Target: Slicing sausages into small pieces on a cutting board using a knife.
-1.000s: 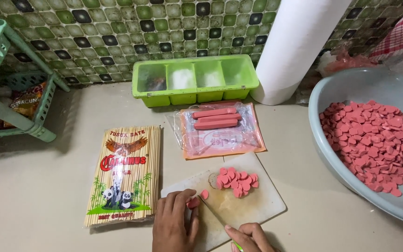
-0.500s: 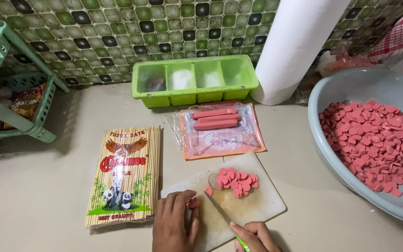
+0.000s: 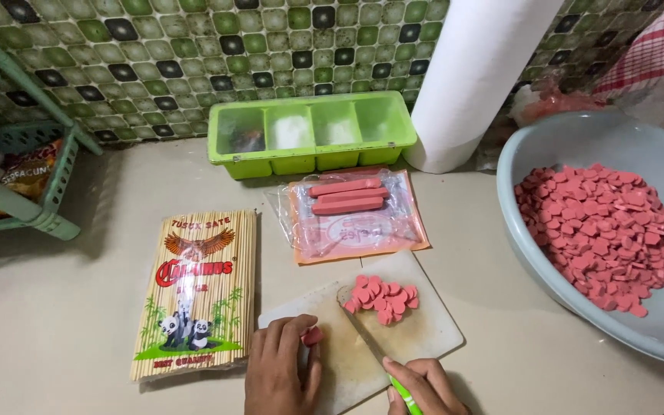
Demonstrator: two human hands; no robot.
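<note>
Head view: two hands are slicing pink sausage on a cutting board near the bench's front edge.

The left hand (image 3: 282,369) is pinching a sausage stub (image 3: 313,336) against the white cutting board (image 3: 432,334); the right hand (image 3: 424,386) is gripping a green-handled knife (image 3: 370,344), its blade lying beside a heap of cut slices (image 3: 382,296). Behind the board, whole sausages (image 3: 345,196) are lying on an opened packet; a skewer pack (image 3: 197,292) is sitting toward the left edge, a grey basin (image 3: 547,146) of slices at the right.

A home kitchen counter: green mosaic wall tiles (image 3: 194,46), a cutting board (image 3: 424,330) with sliced sausage (image 3: 382,296), a green condiment tray (image 3: 313,131), a paper towel roll (image 3: 478,77), and a bowl (image 3: 547,154).
</note>
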